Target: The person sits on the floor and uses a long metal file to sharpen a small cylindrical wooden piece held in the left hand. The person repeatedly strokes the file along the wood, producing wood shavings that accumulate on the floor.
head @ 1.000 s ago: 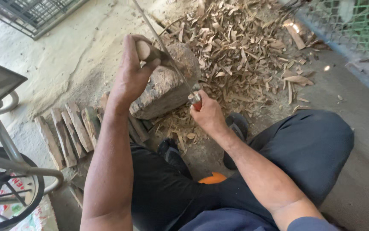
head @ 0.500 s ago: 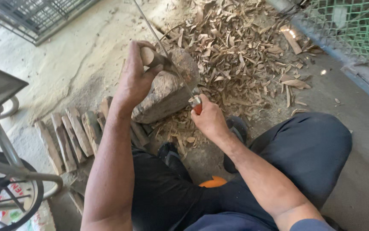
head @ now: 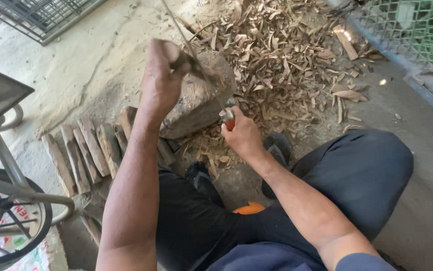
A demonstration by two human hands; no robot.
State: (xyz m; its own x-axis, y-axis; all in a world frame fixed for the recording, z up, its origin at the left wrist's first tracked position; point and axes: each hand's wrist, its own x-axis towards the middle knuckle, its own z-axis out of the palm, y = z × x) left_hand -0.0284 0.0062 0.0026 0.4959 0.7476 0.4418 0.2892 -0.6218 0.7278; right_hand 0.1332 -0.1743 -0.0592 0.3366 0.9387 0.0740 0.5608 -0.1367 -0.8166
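Observation:
My left hand [head: 160,80] grips a small piece of wood [head: 180,60] and holds it upright on top of a rough chopping block [head: 200,98]. My right hand [head: 241,133] is closed on the red handle of a long thin blade [head: 196,55]; the blade runs up and to the left across the block, right beside the held piece. I sit low behind the block with my dark-trousered legs bent either side of it.
A heap of wood chips [head: 286,60] lies beyond and to the right of the block. Split wooden sticks [head: 83,150] lie in a row at the left. A wheel and metal frame [head: 10,216] stand at lower left, green mesh [head: 417,25] at upper right.
My left hand with the piece of wood has stayed on the block. The camera has tilted a little, so the block sits lower in the picture.

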